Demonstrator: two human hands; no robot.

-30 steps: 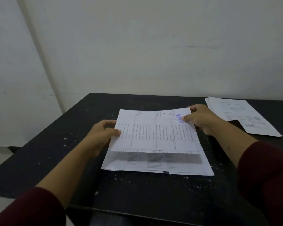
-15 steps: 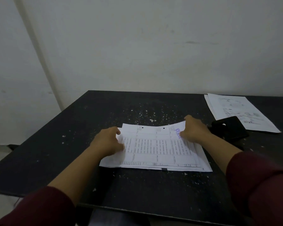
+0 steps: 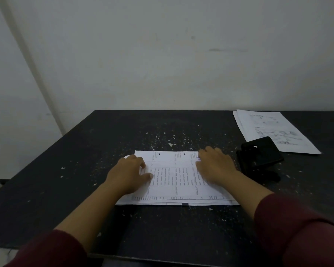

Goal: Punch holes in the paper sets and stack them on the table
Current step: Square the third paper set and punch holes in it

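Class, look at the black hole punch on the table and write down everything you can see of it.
The hole punch is black all over with a dull sheen; whether plastic or metal cannot be told. Its broad flat lever faces up, and a darker base shows toward the near side. It sits on the dark speckled table, to the right of the right hand, which does not touch it. Its far corner lies against or over the near edge of the loose printed sheets. Nothing holds it.

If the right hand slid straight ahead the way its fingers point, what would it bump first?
Probably nothing on the table: the right hand points toward the far edge, past the stack's top edge. Only white specks lie ahead, then the wall.
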